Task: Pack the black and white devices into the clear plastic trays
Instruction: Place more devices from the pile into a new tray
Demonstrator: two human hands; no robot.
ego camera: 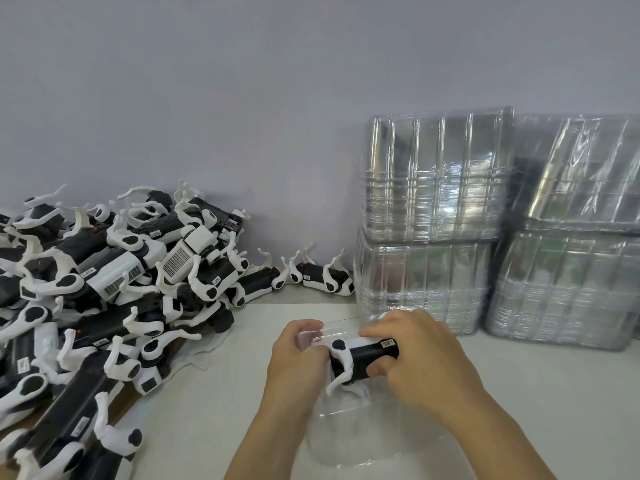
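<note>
The right hand (pixel 419 355) curls over a black cylindrical device with white plastic clip arms (pixel 360 358), thumb beneath and fingers across its top, gripping it. At nine o'clock from it, the left hand (pixel 298 355) pinches the near end of a clear moulded plastic tray (pixel 341 431), its fingers curled round the thin edge. The device sits over the far part of that tray, label end pointing to three o'clock, white arms hanging toward six o'clock. The tray lies on the pale counter (pixel 214 403), running from the hands toward six o'clock.

At nine to ten o'clock from the hands, a large heap of black and white devices (pixel 104 292) covers the counter; one stray black and white device (pixel 322 277) lies at twelve o'clock, against the wall. At one to three o'clock stand wrapped stacks of clear plastic trays (pixel 433 216), two bundles high, just beside the right hand, with further tray stacks (pixel 571 265) to their right.
</note>
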